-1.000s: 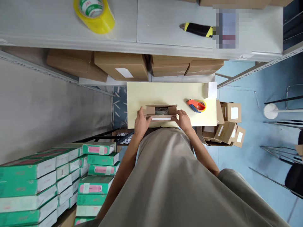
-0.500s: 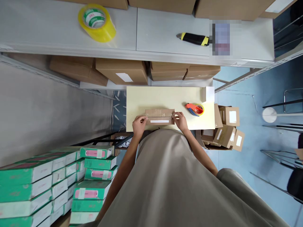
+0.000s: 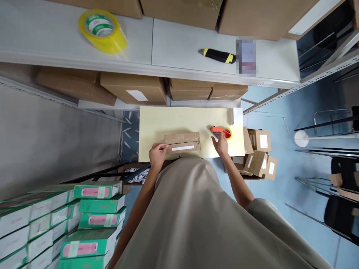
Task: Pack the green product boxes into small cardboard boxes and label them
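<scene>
A small brown cardboard box (image 3: 182, 139) with a white label strip and a dark seam along its top lies slightly turned on the cream table (image 3: 157, 116). My left hand (image 3: 158, 154) pinches the box at its left end. At the right, my right hand (image 3: 221, 145) reaches over the near side of an orange tape dispenser (image 3: 217, 129) with a yellow roll. Thumb and fingers are apart; the fingertips overlap the dispenser's edge, and whether they touch it I cannot tell.
A white box (image 3: 238, 116) stands at the table's far right corner. Above, a grey shelf (image 3: 168, 52) holds yellow tape (image 3: 103, 31) and a utility knife (image 3: 218, 55). Open cartons (image 3: 256, 153) sit right of the table; green boxes (image 3: 97, 204) are stacked lower left.
My right hand has left the box's right end and moved right to the tape dispenser. My left hand stays at the left end. The box has turned slightly, and the camera view has shifted.
</scene>
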`<state>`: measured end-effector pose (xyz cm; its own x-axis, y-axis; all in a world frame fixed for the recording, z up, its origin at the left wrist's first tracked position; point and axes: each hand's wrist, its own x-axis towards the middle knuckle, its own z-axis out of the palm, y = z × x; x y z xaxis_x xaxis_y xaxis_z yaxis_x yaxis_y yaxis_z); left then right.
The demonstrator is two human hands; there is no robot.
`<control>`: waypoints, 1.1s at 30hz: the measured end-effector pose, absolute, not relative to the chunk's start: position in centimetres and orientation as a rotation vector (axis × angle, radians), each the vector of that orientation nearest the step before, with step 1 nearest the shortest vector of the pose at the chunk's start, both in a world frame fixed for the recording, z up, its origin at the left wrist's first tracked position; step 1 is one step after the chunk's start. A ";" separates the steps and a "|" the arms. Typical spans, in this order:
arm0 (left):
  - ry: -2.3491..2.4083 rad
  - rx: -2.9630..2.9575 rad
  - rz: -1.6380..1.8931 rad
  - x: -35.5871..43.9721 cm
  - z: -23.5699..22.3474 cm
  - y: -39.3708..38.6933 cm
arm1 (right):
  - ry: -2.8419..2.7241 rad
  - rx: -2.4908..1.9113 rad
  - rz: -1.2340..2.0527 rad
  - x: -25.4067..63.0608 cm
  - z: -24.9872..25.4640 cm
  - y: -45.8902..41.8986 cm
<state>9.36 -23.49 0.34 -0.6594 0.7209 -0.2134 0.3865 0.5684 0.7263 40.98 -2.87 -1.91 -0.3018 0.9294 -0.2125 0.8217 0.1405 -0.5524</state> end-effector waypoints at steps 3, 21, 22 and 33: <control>2.321 0.920 0.909 9.4 0.1 -23.4 | -2.298 -2.040 0.655 43.3 -2.8 -1.1; 2.323 0.808 1.002 11.0 -0.2 -23.2 | -2.332 -1.274 1.817 37.7 10.0 3.8; 2.316 0.798 1.022 11.1 -0.4 -23.2 | -2.377 -1.186 1.934 36.3 11.0 3.4; 2.292 0.787 1.175 12.0 0.7 -23.4 | -2.999 -0.714 1.883 26.7 9.7 1.5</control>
<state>12.02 -23.43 0.73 -0.7386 0.6621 -0.1269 0.2836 0.4759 0.8325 26.70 1.53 9.72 -0.8173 0.0740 -0.5715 0.5469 0.4124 -0.7286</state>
